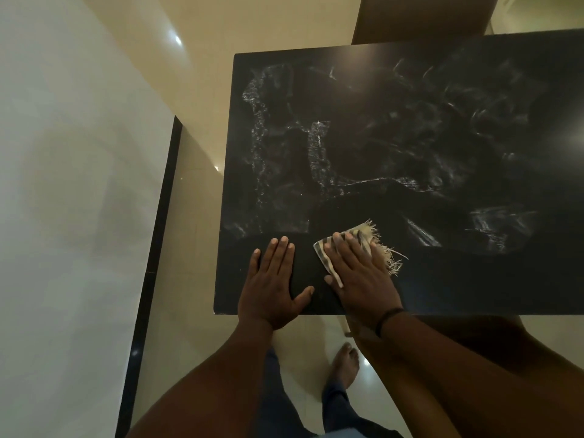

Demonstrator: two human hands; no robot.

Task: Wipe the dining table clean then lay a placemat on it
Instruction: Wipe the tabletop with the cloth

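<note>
A black rectangular dining table [410,137] carries pale smeared streaks [319,153] across most of its top. Near the table's front edge, the right hand [357,273] lies flat, fingers straight and close together, pressing a striped cream cloth with a frayed fringe [376,245] onto the surface. Just beside it, toward the table's front left corner, the left hand [275,279] rests palm down, fingers straight, thumb spread.
</note>
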